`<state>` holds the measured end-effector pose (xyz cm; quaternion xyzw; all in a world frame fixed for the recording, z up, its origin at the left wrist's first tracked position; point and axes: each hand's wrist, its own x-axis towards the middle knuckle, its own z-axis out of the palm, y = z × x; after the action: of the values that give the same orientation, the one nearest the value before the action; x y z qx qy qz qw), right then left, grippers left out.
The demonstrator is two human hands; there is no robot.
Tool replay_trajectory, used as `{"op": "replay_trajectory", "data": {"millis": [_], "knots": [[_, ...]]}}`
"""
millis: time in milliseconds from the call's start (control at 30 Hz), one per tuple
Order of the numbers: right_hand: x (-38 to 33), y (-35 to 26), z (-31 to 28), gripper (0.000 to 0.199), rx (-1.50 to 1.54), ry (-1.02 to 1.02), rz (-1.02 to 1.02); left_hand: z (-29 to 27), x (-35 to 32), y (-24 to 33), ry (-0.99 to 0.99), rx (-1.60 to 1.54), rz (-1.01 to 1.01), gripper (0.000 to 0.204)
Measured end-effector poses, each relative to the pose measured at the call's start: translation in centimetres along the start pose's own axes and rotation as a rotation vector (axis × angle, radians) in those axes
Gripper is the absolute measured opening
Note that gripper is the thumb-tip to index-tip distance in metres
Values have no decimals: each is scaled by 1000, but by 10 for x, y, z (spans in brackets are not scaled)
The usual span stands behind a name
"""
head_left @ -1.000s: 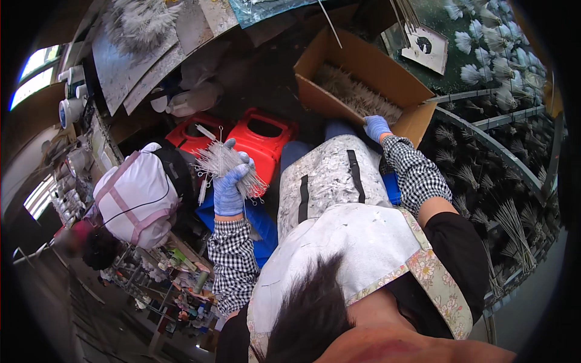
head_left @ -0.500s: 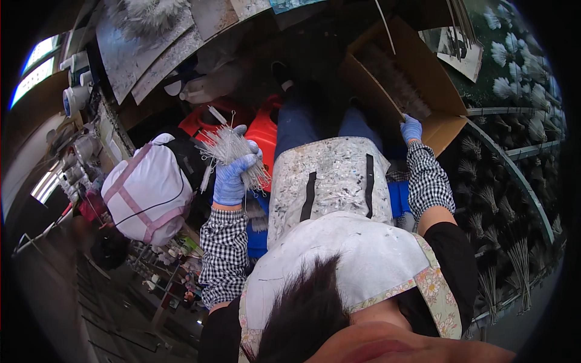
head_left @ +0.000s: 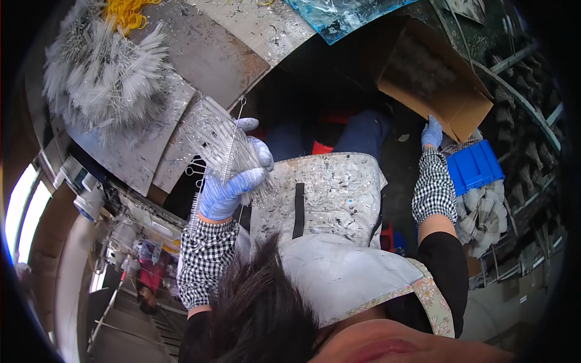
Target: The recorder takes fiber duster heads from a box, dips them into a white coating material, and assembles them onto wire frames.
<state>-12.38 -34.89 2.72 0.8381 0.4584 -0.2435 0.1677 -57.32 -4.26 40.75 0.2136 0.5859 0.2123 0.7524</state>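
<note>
A bundle of thin twisted-wire brushes [head_left: 212, 136] with clear bristles and looped wire ends is in my left hand [head_left: 227, 192]. The gloved fingers wrap round the bundle, in front of the worktable's edge. One brush with a ring at its tip sticks up past the others. Out to the right, my gloved right hand [head_left: 431, 134] is at the near edge of an open cardboard box [head_left: 469, 112]. Its fingers close on the box's rim, partly hidden by it. The box lies tilted, and its shadowed inside shows pale bristly contents.
On the worktable [head_left: 212, 45] at the left lies a big heap of similar brushes [head_left: 109, 78], beside yellow loops [head_left: 130, 13] and blue plastic sheeting [head_left: 345, 12]. A blue plastic stool [head_left: 475, 166] stands right, near more pale brushes [head_left: 484, 212]. A metal rack [head_left: 520, 97] borders the right.
The view has turned, bringing the worktable and brush heap closer. My left hand has come up to the table edge with the brushes. My right hand stays at the box.
</note>
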Motion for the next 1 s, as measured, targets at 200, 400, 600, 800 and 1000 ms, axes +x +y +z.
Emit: {"op": "replay_trajectory", "data": {"millis": [200,400,600,800,1000], "knots": [[-86,-174,-13,42,400,19,-157,-11,23,40,-82,22,-31,81],[-153,-274,73,38,484,-876,-327,2,74,79,-144,125,-58,83],[-127,-263,74,66,-48,-1212,-328,30,124,107,-181,143,-137,81],[-73,-260,36,67,-20,-1246,-457,61,176,137,-147,205,-263,80],[7,-249,71,59,180,-436,-616,59,179,151,-192,114,-237,80]]}}
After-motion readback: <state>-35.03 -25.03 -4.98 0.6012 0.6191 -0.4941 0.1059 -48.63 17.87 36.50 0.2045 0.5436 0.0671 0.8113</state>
